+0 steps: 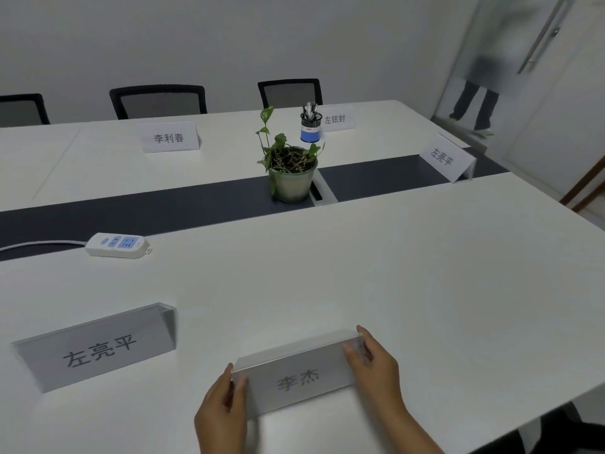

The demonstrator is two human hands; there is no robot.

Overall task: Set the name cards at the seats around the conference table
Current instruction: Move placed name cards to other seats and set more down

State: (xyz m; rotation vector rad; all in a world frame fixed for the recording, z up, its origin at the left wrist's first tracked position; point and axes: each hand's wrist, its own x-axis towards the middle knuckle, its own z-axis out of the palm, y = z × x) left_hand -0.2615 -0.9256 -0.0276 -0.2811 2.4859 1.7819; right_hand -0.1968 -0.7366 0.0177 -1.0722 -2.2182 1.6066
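A clear tent-shaped name card (296,378) with two printed characters stands on the white conference table (409,273) near its front edge. My left hand (222,407) grips its left end and my right hand (376,365) grips its right end. A second name card (98,347) with three characters stands to the left of it. Three more cards stand further off: one at the far side (169,137), one behind the pen holder (335,118), and one at the right end (447,157).
A potted plant (291,172) sits on the dark centre strip (163,211). A blue pen holder (310,126) stands behind it. A white power strip (118,245) with its cord lies at the left. Black chairs (158,99) line the far side. A person stands behind a frosted glass door (510,60).
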